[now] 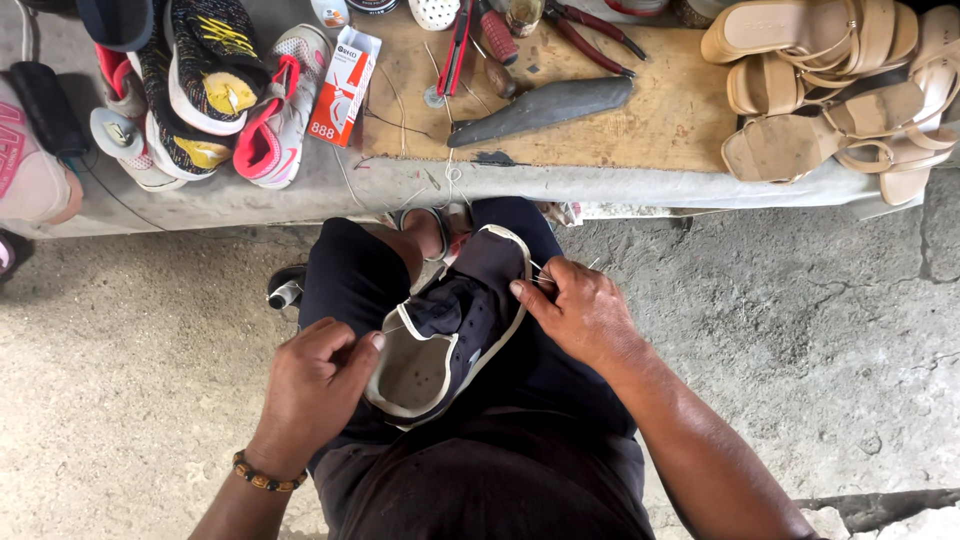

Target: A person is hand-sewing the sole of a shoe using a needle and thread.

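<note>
Hands work on a dark navy shoe (462, 318) that rests on the person's lap, sole rim pale, opening turned up toward the camera. The left hand (312, 385) clasps the heel end of the shoe, thumb pressed on the pale rim, its grip clenched on the shoe. A beaded bracelet (265, 476) circles that wrist. The right hand (580, 310) lies against the toe side of the shoe, thumb on the rim, and its fingers pinch a thin thread (541, 270) that runs to the shoe's edge; the grip is closed on the thread, and whether a needle is also held is too small to tell.

Beyond the knees stands a low tabletop (620, 185) covered in grey cloth, with a wooden board (660, 110) lying on it. On the board lie a long grey stone-like bar (545, 108), red-handled pliers (590, 35), a red-handled tool (497, 35) and loose strands of thread. A small orange and white box (342, 88) sits at the board's left edge. Left of it, several sports shoes (215, 90) are heaped together, pink, black and yellow. On the right, tan strappy sandals (835, 90) are piled, touching one another. Rough concrete floor (150, 360) spreads on both sides of the legs.
</note>
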